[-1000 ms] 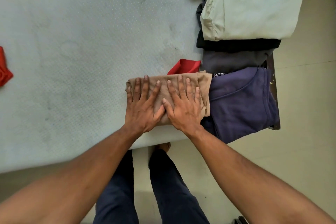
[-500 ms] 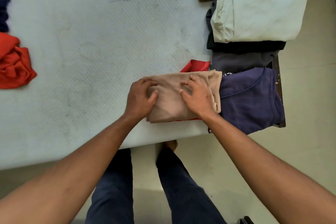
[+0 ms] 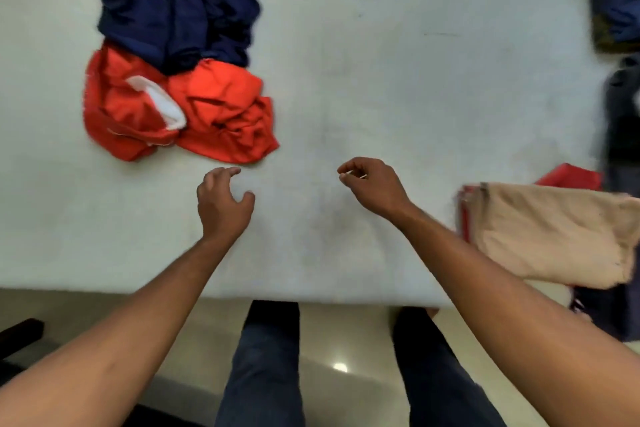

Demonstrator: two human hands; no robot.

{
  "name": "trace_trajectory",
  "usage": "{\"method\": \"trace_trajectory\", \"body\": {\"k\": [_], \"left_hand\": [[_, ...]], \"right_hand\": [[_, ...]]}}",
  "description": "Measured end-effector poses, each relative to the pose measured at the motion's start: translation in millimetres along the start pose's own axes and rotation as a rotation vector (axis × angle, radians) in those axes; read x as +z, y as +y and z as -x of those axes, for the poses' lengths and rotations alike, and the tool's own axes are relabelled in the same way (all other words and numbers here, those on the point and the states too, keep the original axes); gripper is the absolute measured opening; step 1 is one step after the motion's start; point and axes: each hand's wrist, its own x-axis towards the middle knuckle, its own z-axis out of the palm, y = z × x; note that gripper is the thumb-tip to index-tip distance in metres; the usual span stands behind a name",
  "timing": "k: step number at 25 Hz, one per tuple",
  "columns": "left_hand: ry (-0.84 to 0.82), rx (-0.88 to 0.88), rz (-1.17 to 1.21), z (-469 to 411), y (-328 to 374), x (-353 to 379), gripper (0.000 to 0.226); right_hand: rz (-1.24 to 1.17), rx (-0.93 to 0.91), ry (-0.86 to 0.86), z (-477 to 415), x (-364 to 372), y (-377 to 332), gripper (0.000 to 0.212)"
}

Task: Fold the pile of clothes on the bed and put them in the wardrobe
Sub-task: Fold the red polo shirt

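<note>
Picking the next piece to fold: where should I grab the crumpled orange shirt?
Probably pinch the orange shirt at its loose near-right corner, coming from the bed's near edge with the left hand, hovering closest; the navy garment seems to overlap its far edge.

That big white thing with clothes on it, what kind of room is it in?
Probably a bedroom at home. The white surface looks like a bare mattress. Crumpled clothes like the orange shirt and navy garment lie on it, and a folded beige garment sits at its edge.
</note>
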Motion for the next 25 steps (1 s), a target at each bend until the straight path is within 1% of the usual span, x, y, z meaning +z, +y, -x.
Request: {"method": "trace_trajectory", "body": {"k": [1,2,3,5,6,7,8,9,10,11,13,15,16,18,19,20,21,23,24,25], "left_hand": [[0.007,-0.062,-0.008,-14,-22,-17,0.055],[-0.003,-0.132,-0.029,-29,-46,-35,0.064],[-0.034,-0.184,-0.070,-42,-68,-49,0.076],[-0.122,-0.201,-0.206,-68,-109,-69,0.100],[-0.165,-0.163,-0.266,-78,-125,-74,0.110],[-0.203,-0.124,-0.299,-87,-134,-77,0.117],[-0.226,-0.103,-0.317,-92,-139,-78,0.120],[-0.222,-0.097,-0.329,-94,-138,-77,0.122],[-0.194,-0.094,-0.333,-93,-135,-75,0.120],[-0.155,-0.096,-0.317,-93,-133,-75,0.117],[-0.038,-0.122,-0.201,-94,-128,-74,0.104],[0.075,-0.248,0.080,-98,-117,-79,0.085],[0.117,-0.339,0.286,-104,-109,-83,0.080],[0.137,-0.505,0.774,-116,-94,-95,0.078],[0.106,-0.564,0.981,-121,-87,-102,0.083],[0.056,-0.608,1.118,-126,-84,-105,0.088],[0.007,-0.640,1.172,-129,-81,-106,0.091],[0.002,-0.634,1.142,-129,-79,-103,0.089],[0.013,-0.630,1.107,-127,-81,-99,0.085],[0.021,-0.635,1.090,-124,-80,-99,0.078]], "right_hand": [[0.020,-0.018,-0.034,-14,28,-22,0.022],[0.048,-0.046,-0.058,-30,59,-46,0.031],[0.086,-0.092,-0.046,-45,86,-68,0.045],[0.154,-0.212,0.059,-76,136,-110,0.074],[0.213,-0.271,0.141,-90,155,-129,0.084],[0.302,-0.324,0.221,-104,169,-145,0.087],[0.403,-0.347,0.274,-117,181,-162,0.084],[0.491,-0.344,0.299,-127,186,-175,0.075],[0.548,-0.334,0.296,-135,185,-186,0.063],[0.554,-0.332,0.273,-141,183,-197,0.051],[0.530,-0.344,0.194,-139,170,-205,0.032],[0.597,-0.385,0.136,-119,153,-191,0.021],[0.616,-0.386,0.098,-104,145,-177,0.021],[0.613,-0.318,-0.039,-66,133,-144,0.031],[0.625,-0.258,-0.111,-49,131,-127,0.037],[0.660,-0.185,-0.196,-35,129,-112,0.040],[0.720,-0.089,-0.300,-25,128,-101,0.038],[0.865,0.144,-0.573,-20,128,-97,0.020],[0.917,0.226,-0.722,-25,126,-105,0.015],[0.981,0.253,-0.822,-34,124,-116,0.018]]}}
